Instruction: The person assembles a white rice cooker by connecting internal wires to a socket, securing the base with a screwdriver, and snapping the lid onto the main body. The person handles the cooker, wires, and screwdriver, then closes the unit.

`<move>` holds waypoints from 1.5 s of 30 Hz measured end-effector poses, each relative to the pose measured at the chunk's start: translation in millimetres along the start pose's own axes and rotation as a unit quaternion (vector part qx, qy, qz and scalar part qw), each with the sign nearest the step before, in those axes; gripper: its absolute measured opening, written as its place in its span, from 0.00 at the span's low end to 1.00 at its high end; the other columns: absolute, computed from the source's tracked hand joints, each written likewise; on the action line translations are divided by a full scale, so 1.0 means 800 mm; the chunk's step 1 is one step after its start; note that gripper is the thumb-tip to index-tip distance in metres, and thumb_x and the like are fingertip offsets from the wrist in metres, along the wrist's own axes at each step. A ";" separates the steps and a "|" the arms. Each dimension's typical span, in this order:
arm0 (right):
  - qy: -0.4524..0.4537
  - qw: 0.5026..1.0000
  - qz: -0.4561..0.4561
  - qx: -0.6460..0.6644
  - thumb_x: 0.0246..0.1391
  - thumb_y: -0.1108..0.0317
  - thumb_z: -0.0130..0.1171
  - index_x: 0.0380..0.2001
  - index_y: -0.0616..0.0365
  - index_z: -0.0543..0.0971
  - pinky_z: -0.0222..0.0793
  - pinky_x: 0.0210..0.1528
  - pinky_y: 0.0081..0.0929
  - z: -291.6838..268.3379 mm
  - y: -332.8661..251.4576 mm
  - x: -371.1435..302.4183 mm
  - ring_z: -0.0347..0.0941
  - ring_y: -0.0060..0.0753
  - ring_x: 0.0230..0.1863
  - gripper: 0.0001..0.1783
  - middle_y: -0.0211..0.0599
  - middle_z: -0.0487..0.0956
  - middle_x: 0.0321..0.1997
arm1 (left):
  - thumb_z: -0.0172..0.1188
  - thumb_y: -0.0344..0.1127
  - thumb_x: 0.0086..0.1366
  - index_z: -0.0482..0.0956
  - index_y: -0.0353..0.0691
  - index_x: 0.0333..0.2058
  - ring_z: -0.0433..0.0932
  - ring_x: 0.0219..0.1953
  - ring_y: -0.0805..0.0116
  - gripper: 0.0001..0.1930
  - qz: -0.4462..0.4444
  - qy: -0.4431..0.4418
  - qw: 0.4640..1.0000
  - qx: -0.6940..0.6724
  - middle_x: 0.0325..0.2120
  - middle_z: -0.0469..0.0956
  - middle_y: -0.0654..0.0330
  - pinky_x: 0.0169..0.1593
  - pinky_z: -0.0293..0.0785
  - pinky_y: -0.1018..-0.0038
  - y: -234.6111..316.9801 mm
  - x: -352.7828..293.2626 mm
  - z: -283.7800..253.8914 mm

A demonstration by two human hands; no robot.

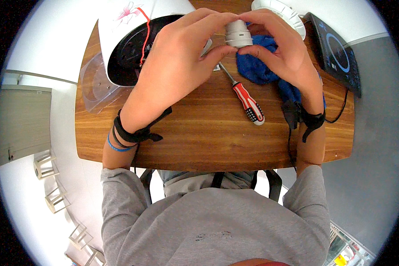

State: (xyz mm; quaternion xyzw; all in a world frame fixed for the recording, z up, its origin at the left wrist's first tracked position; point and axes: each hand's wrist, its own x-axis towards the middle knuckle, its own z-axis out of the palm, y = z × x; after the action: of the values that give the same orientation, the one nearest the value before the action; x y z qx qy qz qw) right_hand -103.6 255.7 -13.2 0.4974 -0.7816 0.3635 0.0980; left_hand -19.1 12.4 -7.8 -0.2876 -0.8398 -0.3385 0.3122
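Between my two hands, over the far part of the table, is a small off-white cylindrical part (238,35) with ridged rings and a little slot in its side. The fingertips and thumb of my left hand (179,57) are closed on its left side. My right hand (290,48) pinches it from the right in the same way. Below the part, a screwdriver (248,103) with a red, white and black handle lies on the wood, its shaft pointing away from me. A crumpled blue cloth (256,70) lies under my right hand.
Beyond my left arm, a white appliance shell (110,26) lies with its dark inside exposed and a red wire (147,37) hanging out. Clear plastic (92,84) sits beside it. A white round ribbed piece (295,20) and a black induction hob (337,51) occupy the far right of the table (186,137).
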 end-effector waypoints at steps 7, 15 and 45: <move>0.000 0.999 -0.015 -0.032 0.54 0.68 0.81 0.62 0.62 0.79 0.79 0.58 0.32 -0.004 -0.003 -0.004 0.82 0.35 0.52 0.34 0.37 0.83 0.56 | 0.75 0.22 0.60 0.84 0.38 0.59 0.88 0.49 0.52 0.27 -0.023 -0.022 0.999 0.000 0.50 0.87 0.51 0.53 0.84 0.66 0.007 -0.002 0.000; -0.005 0.999 -0.034 -0.028 0.52 0.67 0.82 0.60 0.63 0.79 0.78 0.55 0.30 -0.005 0.001 -0.005 0.81 0.34 0.49 0.34 0.37 0.82 0.54 | 0.72 0.17 0.58 0.84 0.38 0.58 0.88 0.49 0.52 0.28 -0.015 -0.014 1.000 -0.007 0.49 0.87 0.51 0.53 0.84 0.65 0.007 -0.005 0.006; 0.015 0.997 -0.078 -0.018 0.50 0.73 0.82 0.61 0.60 0.81 0.77 0.53 0.30 -0.009 0.002 -0.002 0.79 0.34 0.46 0.34 0.39 0.82 0.54 | 0.67 0.15 0.60 0.77 0.31 0.60 0.87 0.46 0.45 0.28 -0.017 -0.038 0.995 -0.088 0.52 0.81 0.44 0.47 0.85 0.63 0.021 0.005 -0.012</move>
State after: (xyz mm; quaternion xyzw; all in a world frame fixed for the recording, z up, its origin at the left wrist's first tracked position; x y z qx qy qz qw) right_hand -105.4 262.0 -9.2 0.5496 -0.7452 0.3479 0.1469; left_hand -7.0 16.4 6.9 -0.3122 -0.8230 -0.4050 0.2474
